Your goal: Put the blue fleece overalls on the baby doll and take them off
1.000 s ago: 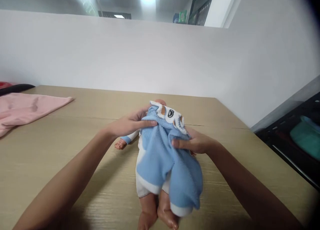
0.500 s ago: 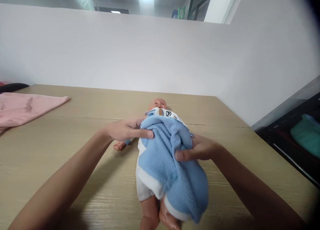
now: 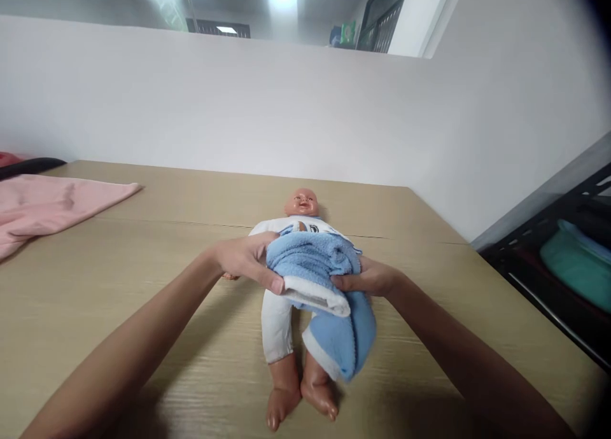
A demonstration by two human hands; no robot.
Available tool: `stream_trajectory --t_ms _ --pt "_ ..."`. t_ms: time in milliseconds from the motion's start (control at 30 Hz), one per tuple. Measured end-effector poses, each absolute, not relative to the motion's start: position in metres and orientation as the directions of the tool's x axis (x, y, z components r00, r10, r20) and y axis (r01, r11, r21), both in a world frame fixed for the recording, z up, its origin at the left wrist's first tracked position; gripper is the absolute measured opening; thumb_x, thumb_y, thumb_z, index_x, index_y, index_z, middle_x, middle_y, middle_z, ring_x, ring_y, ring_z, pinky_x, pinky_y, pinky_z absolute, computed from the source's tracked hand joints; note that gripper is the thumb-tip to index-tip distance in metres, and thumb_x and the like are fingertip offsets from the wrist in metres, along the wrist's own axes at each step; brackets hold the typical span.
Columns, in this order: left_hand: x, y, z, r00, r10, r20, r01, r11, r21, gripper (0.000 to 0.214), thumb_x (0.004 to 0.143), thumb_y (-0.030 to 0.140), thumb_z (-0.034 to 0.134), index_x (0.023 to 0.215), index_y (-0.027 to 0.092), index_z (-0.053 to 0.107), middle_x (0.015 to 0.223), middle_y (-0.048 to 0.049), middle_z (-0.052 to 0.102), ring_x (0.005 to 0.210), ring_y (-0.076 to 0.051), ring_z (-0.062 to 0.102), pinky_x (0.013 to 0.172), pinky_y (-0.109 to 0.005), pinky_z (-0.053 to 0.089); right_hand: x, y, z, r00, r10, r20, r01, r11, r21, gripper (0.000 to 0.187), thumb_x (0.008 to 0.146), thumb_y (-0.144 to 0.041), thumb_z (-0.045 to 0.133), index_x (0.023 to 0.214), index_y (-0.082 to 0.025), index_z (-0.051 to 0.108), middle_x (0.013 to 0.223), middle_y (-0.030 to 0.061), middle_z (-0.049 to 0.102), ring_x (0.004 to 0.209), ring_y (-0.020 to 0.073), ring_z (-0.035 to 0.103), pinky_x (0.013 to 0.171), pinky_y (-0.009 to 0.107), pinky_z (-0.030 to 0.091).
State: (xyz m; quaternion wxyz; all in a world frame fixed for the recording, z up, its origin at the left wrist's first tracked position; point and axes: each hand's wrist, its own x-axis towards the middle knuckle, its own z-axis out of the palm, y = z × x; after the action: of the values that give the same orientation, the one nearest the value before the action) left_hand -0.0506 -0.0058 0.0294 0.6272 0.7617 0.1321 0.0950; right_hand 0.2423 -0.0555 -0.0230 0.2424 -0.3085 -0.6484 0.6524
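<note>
A baby doll (image 3: 277, 327) in a white outfit lies on its back on the wooden table, head at the far end and bare feet toward me. Over its middle I hold a blue fleecy garment (image 3: 310, 254) with white trim, bunched up. My left hand (image 3: 251, 261) grips its left side, thumb on top near a white-edged opening. At the right side my right hand (image 3: 370, 277) pinches the cloth, its other fingers hidden behind. One blue leg or sleeve of the garment hangs over the doll's leg on the right. The doll's chest shows a printed design.
A pink cloth (image 3: 52, 203) lies on the table (image 3: 191, 200) at the far left, by a black curved object (image 3: 31, 167). Behind the table rises a white wall (image 3: 238, 102). On the right, a dark rack (image 3: 529, 261) holds a green-teal item (image 3: 577, 264).
The blue garment has been gathered upward, so its white-edged opening now faces me. More of the doll's legs and chest shows. Both hands keep hold of the cloth.
</note>
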Motion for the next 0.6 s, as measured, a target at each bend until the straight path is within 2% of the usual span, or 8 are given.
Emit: stream_trajectory --t_ms 200,267,300,367,400,433,533,600 --pt "-0.062 -0.079 0.009 0.871 0.490 0.013 0.015 -0.054 0.998 0.033 0.091 0.047 0.086 0.107 0.018 0.082 0.106 -0.0085 0.083 0.097 -0.024 0.078 0.092 -0.033 0.065 0.224 -0.123 -0.003 -0.691 0.723 0.010 0.042 0.054 -0.998 0.077 0.074 -0.062 0.098 0.136 -0.024 0.074 0.129 0.0083 0.080 0.122 0.0315 0.076 0.107 0.045 0.061" --pt "-0.063 -0.113 -0.002 0.783 0.622 0.004 0.072 -0.097 0.993 0.036 0.089 0.042 0.088 0.116 0.020 0.081 0.117 -0.0093 0.083 0.108 -0.026 0.077 0.098 -0.034 0.063 0.217 -0.152 0.001 -0.613 0.790 0.029 0.153 0.155 -0.976 0.059 0.080 -0.046 0.096 0.131 -0.024 0.076 0.126 0.0063 0.082 0.114 0.0279 0.078 0.102 0.039 0.063" --pt "-0.061 -0.130 -0.009 0.722 0.692 -0.011 0.112 -0.101 0.989 0.036 0.087 0.040 0.089 0.116 0.020 0.080 0.116 -0.0089 0.083 0.105 -0.025 0.077 0.097 -0.033 0.063 0.214 -0.165 0.001 -0.539 0.840 0.054 0.221 0.203 -0.954 0.046 0.083 -0.038 0.092 0.125 -0.023 0.077 0.119 0.0050 0.083 0.106 0.0256 0.079 0.096 0.036 0.064" --pt "-0.056 -0.161 -0.023 0.607 0.790 -0.085 0.183 -0.035 0.982 0.029 0.091 0.040 0.083 0.110 0.019 0.078 0.092 -0.0053 0.081 0.082 -0.021 0.076 0.081 -0.030 0.064 0.207 -0.187 -0.005 -0.388 0.907 0.162 0.347 0.306 -0.887 0.022 0.084 -0.025 0.082 0.106 -0.022 0.076 0.101 0.0024 0.083 0.087 0.0218 0.078 0.081 0.030 0.063" --pt "-0.053 -0.174 -0.030 0.536 0.838 -0.101 0.199 -0.009 0.980 0.028 0.094 0.043 0.078 0.109 0.019 0.076 0.080 -0.0030 0.078 0.069 -0.019 0.072 0.071 -0.029 0.062 0.204 -0.195 -0.010 -0.339 0.912 0.232 0.394 0.361 -0.845 0.014 0.083 -0.021 0.077 0.096 -0.022 0.073 0.093 0.0013 0.081 0.080 0.0204 0.075 0.076 0.029 0.061" --pt "-0.050 -0.186 -0.037 0.443 0.893 -0.082 0.223 -0.021 0.975 0.030 0.095 0.045 0.074 0.111 0.020 0.076 0.080 -0.0030 0.077 0.067 -0.019 0.071 0.069 -0.029 0.061 0.201 -0.202 -0.016 -0.308 0.904 0.298 0.429 0.411 -0.804 0.010 0.081 -0.018 0.073 0.089 -0.023 0.070 0.086 0.0005 0.078 0.074 0.0194 0.072 0.072 0.029 0.058" --pt "-0.042 -0.206 -0.055 0.227 0.973 0.049 0.321 -0.123 0.939 0.030 0.097 0.046 0.070 0.116 0.023 0.074 0.096 -0.0051 0.079 0.082 -0.023 0.073 0.074 -0.030 0.060 0.194 -0.212 -0.035 -0.273 0.877 0.396 0.471 0.481 -0.739 0.013 0.078 -0.013 0.065 0.086 -0.024 0.067 0.082 0.0001 0.074 0.072 0.0188 0.070 0.070 0.029 0.055" --pt "-0.040 -0.209 -0.063 0.206 0.975 0.087 0.368 -0.160 0.916 0.023 0.099 0.043 0.067 0.111 0.024 0.072 0.097 -0.0034 0.078 0.088 -0.024 0.072 0.076 -0.029 0.058 0.191 -0.211 -0.046 -0.242 0.886 0.396 0.489 0.464 -0.739 0.018 0.078 -0.012 0.064 0.091 -0.024 0.068 0.086 0.0013 0.074 0.075 0.0199 0.070 0.072 0.029 0.056"
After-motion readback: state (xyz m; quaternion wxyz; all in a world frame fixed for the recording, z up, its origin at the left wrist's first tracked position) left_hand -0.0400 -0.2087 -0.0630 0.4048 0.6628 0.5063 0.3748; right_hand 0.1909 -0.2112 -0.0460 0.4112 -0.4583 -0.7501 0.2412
